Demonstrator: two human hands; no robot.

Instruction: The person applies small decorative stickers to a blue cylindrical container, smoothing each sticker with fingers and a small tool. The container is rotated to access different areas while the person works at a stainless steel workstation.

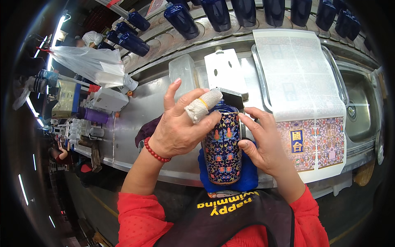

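Head view | apparently smoothing multicoloured floral wrap (223, 158) onto glossy dark-blue bottle (227, 108), over bright-blue cloth (250, 175) | laying left hand (177, 127) thumb-down at bottle's shoulder, cannot tell if grasping | poising right hand (265, 142) unclenched at bottle's right edge | next, probably: press evenly along shoulder

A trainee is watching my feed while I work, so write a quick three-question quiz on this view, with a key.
1. Which of the wearer's hands has a finger in a pale wrap?
2. True or false: the bottle being handled has a plain surface with no pattern.
3. Where is the metal sink relative to that bottle?
A. To its left
B. To its right
C. Directly underneath it

Key:
1. The left hand.
2. False: the bottle carries a colourful floral pattern on dark blue.
3. B.
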